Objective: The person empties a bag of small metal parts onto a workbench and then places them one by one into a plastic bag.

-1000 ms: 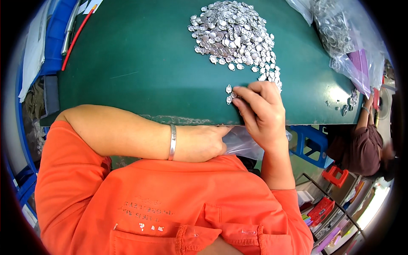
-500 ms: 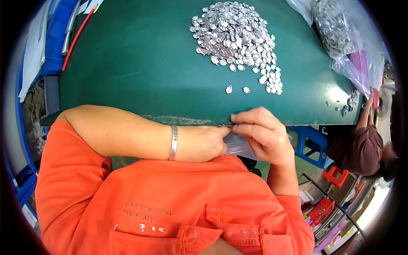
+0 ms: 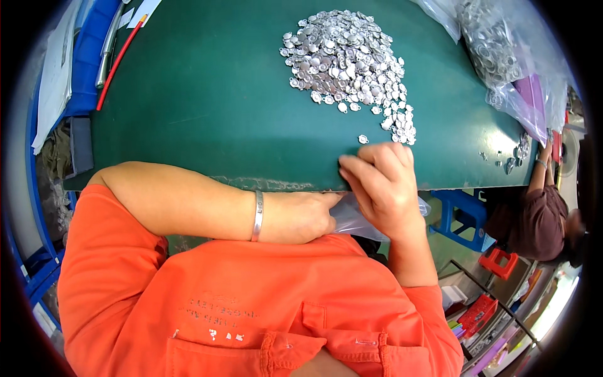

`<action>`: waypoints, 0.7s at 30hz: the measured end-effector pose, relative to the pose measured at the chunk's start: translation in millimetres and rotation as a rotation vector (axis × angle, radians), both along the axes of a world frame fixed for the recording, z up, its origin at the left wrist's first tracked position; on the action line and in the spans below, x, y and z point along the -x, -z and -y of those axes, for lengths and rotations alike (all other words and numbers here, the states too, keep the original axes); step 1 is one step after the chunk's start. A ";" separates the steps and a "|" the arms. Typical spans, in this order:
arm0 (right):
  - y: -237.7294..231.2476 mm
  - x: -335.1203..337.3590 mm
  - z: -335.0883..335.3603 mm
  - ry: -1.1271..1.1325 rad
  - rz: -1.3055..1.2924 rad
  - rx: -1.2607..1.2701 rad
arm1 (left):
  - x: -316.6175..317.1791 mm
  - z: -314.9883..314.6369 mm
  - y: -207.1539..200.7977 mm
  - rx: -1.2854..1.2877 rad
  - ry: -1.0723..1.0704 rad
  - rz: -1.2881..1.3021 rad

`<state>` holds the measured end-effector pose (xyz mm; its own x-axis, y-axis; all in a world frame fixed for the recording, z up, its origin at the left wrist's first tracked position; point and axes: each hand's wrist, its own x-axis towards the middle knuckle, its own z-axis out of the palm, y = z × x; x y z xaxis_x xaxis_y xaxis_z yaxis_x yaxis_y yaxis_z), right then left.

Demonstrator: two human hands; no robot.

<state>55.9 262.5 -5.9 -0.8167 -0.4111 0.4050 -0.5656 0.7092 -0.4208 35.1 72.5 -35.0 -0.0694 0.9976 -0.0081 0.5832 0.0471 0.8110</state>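
My right hand (image 3: 384, 182) is over the near edge of the green table, fingers bent and drawn together, fingertips low by the tabletop. Whatever they hold, if anything, is hidden. One small silver metal charm (image 3: 363, 139) with a loop lies just beyond its knuckles. Farther off spreads a heap of the same charms (image 3: 345, 63), trailing toward my right hand. Below the table edge, my left hand (image 3: 301, 217) is curled closed beside a clear plastic bag (image 3: 364, 225) and seems to grip it; its fingertips are partly hidden. A metal bangle (image 3: 258, 215) circles my left wrist.
The green tabletop (image 3: 188, 81) bears a red pencil (image 3: 122, 63) at the left, near a blue tray (image 3: 88, 60). Clear bags of metal parts (image 3: 493, 53) stand at the far right. Beyond the right edge are a blue stool (image 3: 461, 217) and another person (image 3: 534, 220).
My right hand has moved up from beside my left hand onto the table edge. Of two loose charms, the left one no longer shows. My left hand stays nearly in place.
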 end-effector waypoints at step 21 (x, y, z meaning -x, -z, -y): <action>-44.7 58.1 4.0 0.044 0.542 0.486 | -2.0 -2.4 5.4 0.002 -0.022 0.192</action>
